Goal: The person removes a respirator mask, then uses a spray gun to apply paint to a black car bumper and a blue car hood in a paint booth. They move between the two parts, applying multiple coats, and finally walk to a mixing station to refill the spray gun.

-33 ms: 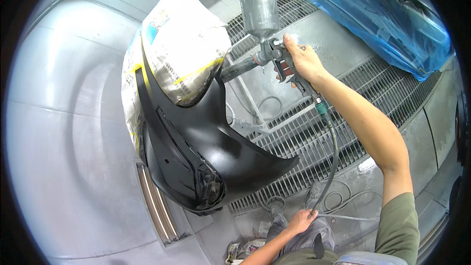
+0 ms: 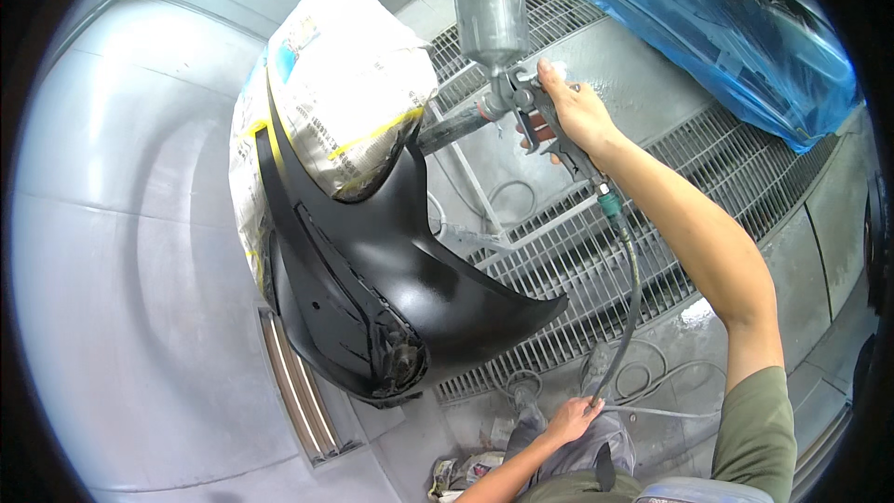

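My right hand (image 2: 582, 121) is wrapped round the handle of a spray gun (image 2: 524, 98), holding it out ahead of me. A grey paint cup (image 2: 491, 19) with a lid stands on top of the gun, whose nozzle points left. To the left of the gun is a black curved car body panel (image 2: 410, 242) with a glossy surface. Its upper part is wrapped in printed masking sheet (image 2: 354, 65) edged with yellow tape. Low in front of my body, my left hand (image 2: 570, 421) is closed on the air hose (image 2: 636, 307), which runs up to a green coupling (image 2: 610, 202) under the gun's handle.
Metal floor grating (image 2: 596, 261) runs beneath the panel and gun. A light metal stand (image 2: 489, 214) is behind the panel. Blue plastic film (image 2: 717, 37) covers an object at the far right. Loose hose loops (image 2: 670, 373) lie near my feet; a pale wall (image 2: 121, 224) rises at left.
The spray gun and its cup have shifted very slightly upward in the view with my right hand. My left hand keeps its place on the hose.
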Motion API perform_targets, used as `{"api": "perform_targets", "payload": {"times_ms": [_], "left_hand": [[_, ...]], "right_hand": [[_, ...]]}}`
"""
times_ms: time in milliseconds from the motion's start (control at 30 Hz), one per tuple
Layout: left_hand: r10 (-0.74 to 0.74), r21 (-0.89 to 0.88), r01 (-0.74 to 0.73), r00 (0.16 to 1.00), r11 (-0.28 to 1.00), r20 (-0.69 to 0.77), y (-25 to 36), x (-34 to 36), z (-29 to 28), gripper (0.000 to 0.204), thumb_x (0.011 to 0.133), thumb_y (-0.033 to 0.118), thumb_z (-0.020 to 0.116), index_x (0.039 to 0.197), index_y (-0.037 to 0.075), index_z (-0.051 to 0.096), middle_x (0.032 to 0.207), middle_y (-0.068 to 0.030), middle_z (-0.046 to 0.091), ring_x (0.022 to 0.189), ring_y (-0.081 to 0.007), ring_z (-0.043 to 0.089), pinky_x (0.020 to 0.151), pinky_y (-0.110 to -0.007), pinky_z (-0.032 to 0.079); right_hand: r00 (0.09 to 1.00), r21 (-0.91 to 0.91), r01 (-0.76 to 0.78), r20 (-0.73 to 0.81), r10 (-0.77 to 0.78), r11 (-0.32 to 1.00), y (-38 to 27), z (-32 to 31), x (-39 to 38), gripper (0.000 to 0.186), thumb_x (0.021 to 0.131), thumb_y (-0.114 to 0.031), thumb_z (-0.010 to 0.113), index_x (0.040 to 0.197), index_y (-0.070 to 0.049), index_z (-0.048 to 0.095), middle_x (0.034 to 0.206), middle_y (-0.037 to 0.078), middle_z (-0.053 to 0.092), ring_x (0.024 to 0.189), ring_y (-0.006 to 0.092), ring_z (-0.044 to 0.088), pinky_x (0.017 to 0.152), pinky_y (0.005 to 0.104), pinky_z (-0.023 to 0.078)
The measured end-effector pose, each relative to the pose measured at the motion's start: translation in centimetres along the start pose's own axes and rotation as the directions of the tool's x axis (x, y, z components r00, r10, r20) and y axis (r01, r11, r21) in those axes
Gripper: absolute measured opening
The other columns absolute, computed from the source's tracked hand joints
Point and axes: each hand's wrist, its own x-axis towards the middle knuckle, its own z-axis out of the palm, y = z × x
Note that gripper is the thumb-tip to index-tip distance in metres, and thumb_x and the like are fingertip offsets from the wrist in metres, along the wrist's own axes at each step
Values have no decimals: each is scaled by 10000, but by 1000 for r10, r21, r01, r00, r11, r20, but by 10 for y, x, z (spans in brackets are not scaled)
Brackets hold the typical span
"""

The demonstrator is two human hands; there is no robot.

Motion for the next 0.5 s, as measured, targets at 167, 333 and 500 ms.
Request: {"api": "perform_targets", "payload": {"times_ms": [167,333,500], "left_hand": [[-44,84,47,998,995,-49,-18,5,9,536,1073,502,526,1128,2,713,1073,-277,711,1064,-477,649,913,-530,510],[-107,123,115,992,986,-66,-53,-9,17,414,1046,411,596,1206,39,685,1152,-229,726,1144,-435,645,982,-513,511],[22,137,-11,997,990,-78,-70,-7,24,319,945,235,713,1223,80,684,1149,-203,732,1154,-419,641,990,-505,509]], "right_hand": [[996,209,-27,87,9,978,21,14,11,766,1056,-721,363,1215,-36,666,931,150,768,737,198,743,444,291,513],[969,164,-237,110,221,957,59,7,-27,738,1059,-704,390,1158,-43,701,853,131,746,682,172,714,445,291,520],[978,158,-135,177,106,978,72,19,-59,691,1058,-661,468,1152,-33,740,770,78,666,593,150,647,436,296,518]]}}
